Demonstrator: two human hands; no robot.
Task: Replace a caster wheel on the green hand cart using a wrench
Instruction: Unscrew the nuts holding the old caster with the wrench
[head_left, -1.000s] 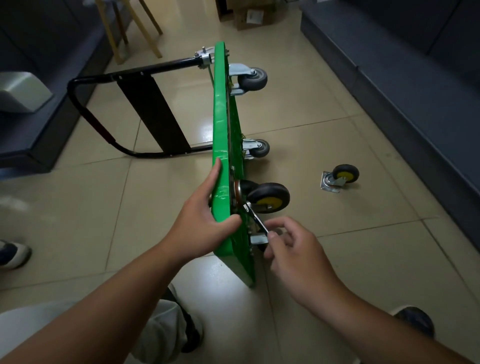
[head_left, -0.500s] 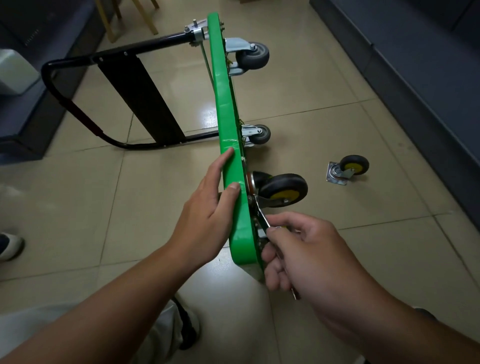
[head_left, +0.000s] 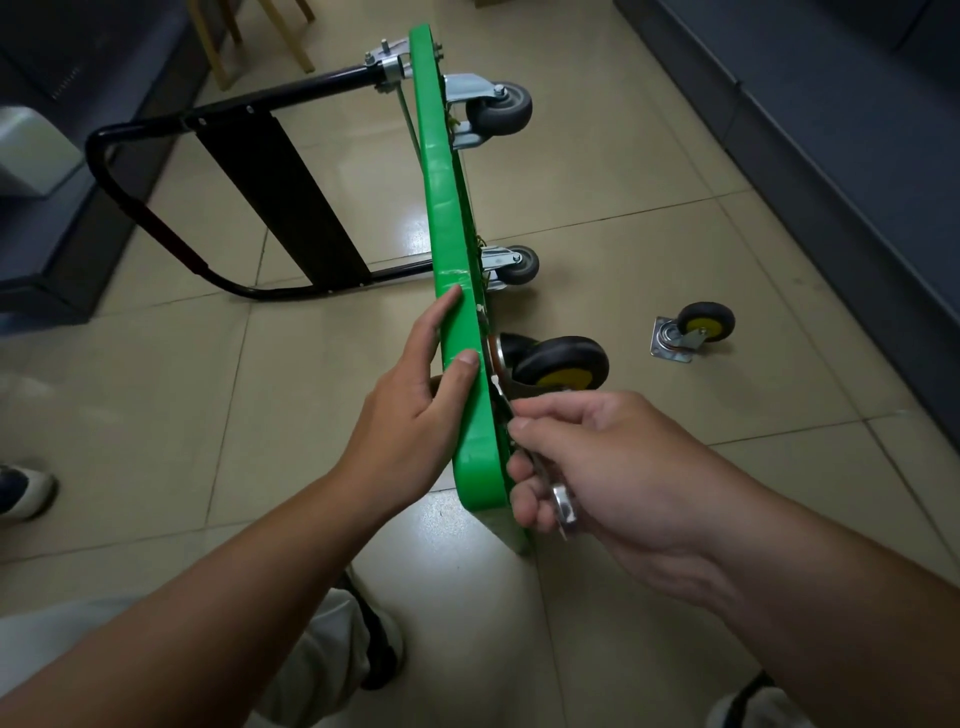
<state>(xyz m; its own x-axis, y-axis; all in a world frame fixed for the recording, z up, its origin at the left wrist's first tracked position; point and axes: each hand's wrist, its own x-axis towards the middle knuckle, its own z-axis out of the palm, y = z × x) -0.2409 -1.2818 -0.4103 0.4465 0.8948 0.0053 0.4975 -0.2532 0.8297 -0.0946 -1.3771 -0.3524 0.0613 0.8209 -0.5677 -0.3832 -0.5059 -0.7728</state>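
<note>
The green hand cart (head_left: 447, 218) stands on its side edge on the tiled floor, its black folded handle (head_left: 156, 228) out to the left. My left hand (head_left: 410, 405) grips the cart's upper edge, thumb on top. My right hand (head_left: 597, 457) holds a metal wrench (head_left: 563, 506) against the deck's underside, just below a black caster with a yellow hub (head_left: 563, 364). The wrench head is hidden behind my fingers and the deck. Two grey casters (head_left: 498, 109) (head_left: 519, 265) sit farther along the cart. A loose yellow-hub caster (head_left: 696, 332) lies on the floor to the right.
Dark cabinets or benches (head_left: 831, 156) line the right side, and a dark step (head_left: 62, 249) runs along the left. Wooden legs (head_left: 291, 36) stand at the back. A shoe (head_left: 21, 491) shows at the left edge, my own legs below.
My right hand slid down the wrench and closed fully round its handle, swinging it lower. The view shifted closer and the cart stands more upright. My left hand kept its grip.
</note>
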